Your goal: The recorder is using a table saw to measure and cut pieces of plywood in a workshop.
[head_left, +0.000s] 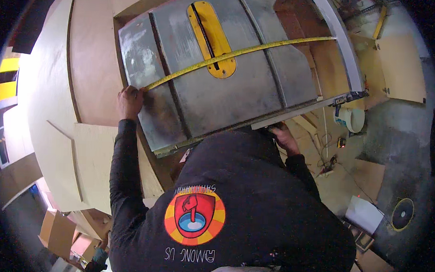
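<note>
Our left hand (129,103) pinches a yellow measuring tape (249,49), which runs rightward from it across the grey saw table (204,102). Our right hand (287,140) is at the table's near edge, fingers partly hidden; we cannot tell its grip. Right of it stands a white bucket (357,120), contents unclear to us; well behind the left hand is a cardboard box (60,233).

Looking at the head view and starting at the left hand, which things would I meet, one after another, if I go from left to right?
Left hand → yellow slotted plate → right hand → white bucket → round black disc.
</note>
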The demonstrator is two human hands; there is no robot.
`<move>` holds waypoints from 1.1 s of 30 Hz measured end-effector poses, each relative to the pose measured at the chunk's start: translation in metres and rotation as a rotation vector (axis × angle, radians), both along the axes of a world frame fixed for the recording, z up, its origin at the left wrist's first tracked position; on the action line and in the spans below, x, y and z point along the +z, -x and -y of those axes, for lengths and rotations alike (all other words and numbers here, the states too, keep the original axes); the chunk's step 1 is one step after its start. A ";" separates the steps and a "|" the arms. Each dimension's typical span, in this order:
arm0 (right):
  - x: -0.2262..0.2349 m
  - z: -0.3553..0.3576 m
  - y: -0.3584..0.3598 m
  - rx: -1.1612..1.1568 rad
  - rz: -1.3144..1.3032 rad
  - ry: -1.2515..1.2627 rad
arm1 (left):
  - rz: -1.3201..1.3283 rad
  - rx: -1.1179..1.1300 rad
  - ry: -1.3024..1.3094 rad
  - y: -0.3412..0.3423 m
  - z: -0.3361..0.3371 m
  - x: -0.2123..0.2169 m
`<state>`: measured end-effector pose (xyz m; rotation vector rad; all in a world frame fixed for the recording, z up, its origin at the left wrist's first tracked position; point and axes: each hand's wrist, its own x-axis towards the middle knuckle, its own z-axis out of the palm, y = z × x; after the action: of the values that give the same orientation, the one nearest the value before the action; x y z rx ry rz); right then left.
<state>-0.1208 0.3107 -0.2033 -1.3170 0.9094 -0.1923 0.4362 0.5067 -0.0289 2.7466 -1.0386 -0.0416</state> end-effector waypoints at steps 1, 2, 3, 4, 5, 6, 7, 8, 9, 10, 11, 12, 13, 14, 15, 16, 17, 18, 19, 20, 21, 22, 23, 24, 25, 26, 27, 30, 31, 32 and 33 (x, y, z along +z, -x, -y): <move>0.051 -0.002 -0.030 -0.002 -0.081 0.043 | -0.009 0.000 0.000 -0.002 -0.009 -0.004; 0.084 -0.003 -0.046 -0.016 -0.165 0.093 | -0.023 -0.012 0.007 -0.004 -0.012 -0.007; 0.077 0.000 -0.039 -0.015 -0.166 0.093 | -0.024 -0.011 0.006 -0.009 -0.013 -0.010; 0.063 0.007 -0.025 -0.003 0.031 -0.157 | -0.054 -0.010 0.038 -0.014 -0.015 -0.015; 0.043 0.014 -0.009 0.007 0.229 -0.406 | -0.083 -0.010 0.070 -0.018 -0.017 -0.019; 0.014 0.020 0.012 0.000 0.228 -0.406 | -0.086 -0.017 0.069 -0.020 -0.014 -0.019; -0.018 0.026 0.033 -0.359 0.340 -0.383 | -0.094 -0.037 0.076 -0.022 -0.010 -0.019; -0.037 0.035 0.039 -0.710 0.450 -0.354 | -0.098 -0.048 0.081 -0.024 -0.010 -0.020; -0.032 0.055 0.029 -0.907 0.442 -0.381 | -0.092 -0.039 0.076 -0.025 -0.012 -0.023; -0.022 0.076 0.017 -1.108 0.426 -0.404 | -0.024 -0.047 0.009 -0.026 -0.013 -0.027; -0.019 0.094 0.015 -1.044 0.544 -0.417 | 0.042 -0.064 -0.052 -0.027 -0.010 -0.028; -0.016 0.106 0.014 -0.975 0.662 -0.431 | 0.043 -0.067 -0.053 -0.024 -0.006 -0.023; -0.015 0.106 0.015 -0.978 0.663 -0.431 | 0.010 -0.039 -0.050 -0.020 -0.003 -0.018; -0.014 0.106 0.015 -0.994 0.669 -0.433 | -0.023 -0.013 -0.046 -0.017 0.001 -0.012; -0.010 0.107 0.013 -1.005 0.676 -0.435 | -0.022 -0.013 -0.043 -0.016 0.002 -0.008; -0.006 0.107 0.011 -1.017 0.682 -0.436 | -0.043 -0.007 -0.054 -0.015 0.003 -0.005; -0.003 0.107 0.010 -1.029 0.688 -0.436 | -0.066 -0.002 -0.064 -0.014 0.004 -0.004; 0.002 0.107 0.007 -1.039 0.693 -0.436 | -0.066 -0.001 -0.060 -0.013 0.004 -0.004; 0.005 0.107 0.004 -1.049 0.698 -0.436 | -0.068 0.012 -0.032 -0.013 0.003 -0.005; 0.009 0.106 0.001 -1.059 0.702 -0.436 | -0.071 0.025 -0.005 -0.012 0.003 -0.007; 0.012 0.104 -0.002 -1.069 0.706 -0.438 | -0.072 0.027 -0.003 -0.016 0.000 -0.010; 0.015 0.102 -0.005 -1.079 0.709 -0.439 | -0.135 0.032 0.023 -0.020 -0.004 -0.013; 0.017 0.099 -0.008 -1.089 0.712 -0.441 | -0.198 0.036 0.048 -0.023 -0.006 -0.017; 0.019 0.097 -0.011 -1.099 0.715 -0.440 | -0.201 0.037 0.052 -0.022 -0.004 -0.017; 0.019 0.089 -0.014 -1.099 0.713 -0.441 | -0.153 0.006 0.053 -0.020 -0.004 -0.013; 0.020 0.077 -0.015 -1.117 0.594 -0.515 | -0.104 -0.026 0.054 -0.019 -0.004 -0.011; 0.022 0.068 -0.016 -1.127 0.478 -0.588 | -0.100 -0.024 0.056 -0.023 -0.005 -0.014; -0.051 0.033 0.058 -0.577 0.317 -0.606 | -0.075 -0.047 0.021 -0.036 -0.005 -0.031; -0.036 0.028 0.045 -0.567 0.319 -0.616 | -0.040 -0.055 0.005 -0.037 -0.010 -0.035; -0.020 0.020 0.031 -0.197 0.249 -0.286 | -0.005 -0.064 -0.011 -0.039 -0.015 -0.039; 0.001 0.014 0.015 0.162 0.167 0.051 | -0.008 -0.062 -0.014 -0.038 -0.013 -0.037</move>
<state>-0.1361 0.2966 -0.2025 -1.3934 0.6573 -0.1972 0.4741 0.5194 -0.0660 2.7233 -1.1257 -0.0696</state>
